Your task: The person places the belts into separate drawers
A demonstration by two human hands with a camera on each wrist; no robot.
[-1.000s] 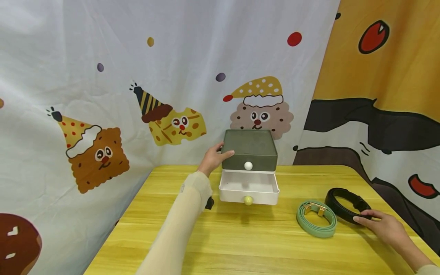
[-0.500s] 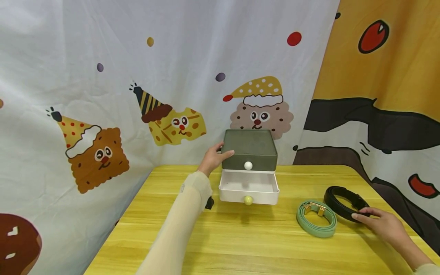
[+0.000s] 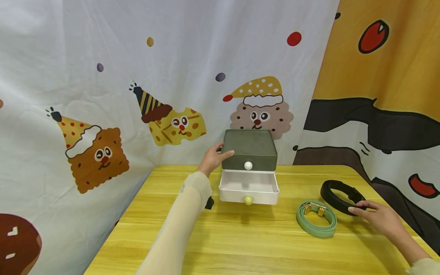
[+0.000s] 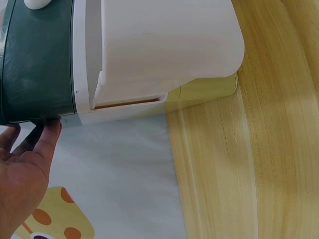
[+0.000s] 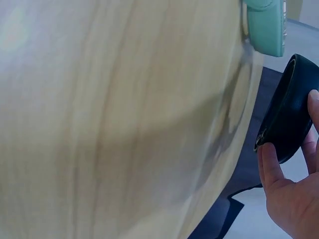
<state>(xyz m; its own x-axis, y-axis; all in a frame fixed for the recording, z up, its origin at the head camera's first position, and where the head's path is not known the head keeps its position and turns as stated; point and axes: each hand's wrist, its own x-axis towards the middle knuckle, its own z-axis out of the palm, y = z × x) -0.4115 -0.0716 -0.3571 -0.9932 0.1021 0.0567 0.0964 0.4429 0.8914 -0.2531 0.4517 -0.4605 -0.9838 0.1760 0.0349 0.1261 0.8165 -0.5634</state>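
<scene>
A small drawer box with a green top [image 3: 250,142] stands at the back of the table, its lower white drawer [image 3: 249,196] pulled out by a yellow knob [image 3: 248,200]. My left hand [image 3: 214,158] rests against the box's left side, thumb along the top's edge; in the left wrist view its fingertips touch the green wall [image 4: 40,59]. My right hand [image 3: 379,219] pinches a coiled black belt [image 3: 338,202] by its near right side, raised over the table in the right wrist view. Left of it lies a coiled green belt [image 3: 316,230] with a gold buckle.
The yellow wood-grain table [image 3: 240,248] ends at a rounded right side. A printed cloth [image 3: 192,46] hangs right behind the box. A white knob [image 3: 248,165] marks the upper green drawer, which is shut. A small black item [image 3: 209,203] shows beside my left sleeve.
My right hand has moved the black belt up and slightly left, away from the table's near side. My left hand, the box and the green belt have stayed put.
</scene>
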